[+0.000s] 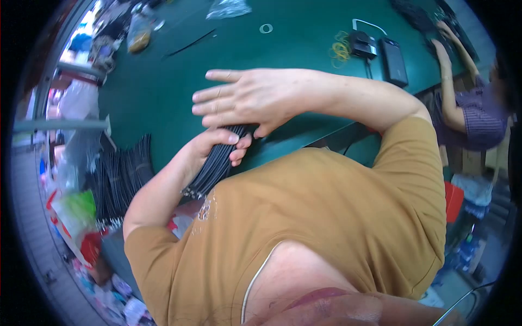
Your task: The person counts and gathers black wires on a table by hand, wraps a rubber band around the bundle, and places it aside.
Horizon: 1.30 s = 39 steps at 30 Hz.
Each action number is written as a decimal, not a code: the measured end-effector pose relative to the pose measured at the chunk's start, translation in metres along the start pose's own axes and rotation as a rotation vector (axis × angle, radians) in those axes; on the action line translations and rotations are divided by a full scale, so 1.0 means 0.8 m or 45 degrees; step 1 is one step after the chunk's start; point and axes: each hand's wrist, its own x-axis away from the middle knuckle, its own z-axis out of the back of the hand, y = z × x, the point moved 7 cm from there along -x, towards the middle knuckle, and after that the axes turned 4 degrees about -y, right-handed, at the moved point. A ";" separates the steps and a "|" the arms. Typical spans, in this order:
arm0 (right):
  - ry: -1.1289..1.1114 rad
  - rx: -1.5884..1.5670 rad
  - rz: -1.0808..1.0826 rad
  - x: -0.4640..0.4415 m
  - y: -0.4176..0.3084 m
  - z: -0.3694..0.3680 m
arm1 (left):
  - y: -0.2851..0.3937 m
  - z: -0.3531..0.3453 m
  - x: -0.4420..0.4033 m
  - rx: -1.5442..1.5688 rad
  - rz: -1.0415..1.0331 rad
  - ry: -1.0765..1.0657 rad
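Note:
My left hand (220, 142) is wrapped round a bundle of thin black cables (213, 167), close in front of my chest. The bundle slants, and its lower end shows small metallic tips. My right hand (247, 100) lies across the bundle's upper end with its fingers stretched out and palm down. It hides that end, so I cannot tell how firmly it touches the cables. Left of my left forearm, more black cables (122, 174) lie in bundles at the table's edge.
The green table (179, 87) carries a loose black cable (190, 43), a tape ring (266, 28), yellow rubber bands (341, 50), a charger (362, 44) and a black power bank (393, 61). A clear bag (140, 30) stands back left. At right, a co-worker (465, 117) handles dark items.

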 end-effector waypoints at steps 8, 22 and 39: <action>-0.067 -0.172 -0.126 0.004 0.003 -0.062 | -0.019 0.004 -0.003 0.011 0.171 -0.012; -0.291 -0.117 -0.382 0.031 0.008 -0.056 | -0.005 -0.011 -0.011 -0.309 0.315 0.058; -0.082 0.035 -1.218 0.238 0.126 0.019 | 0.026 -0.011 0.002 -0.494 0.046 0.245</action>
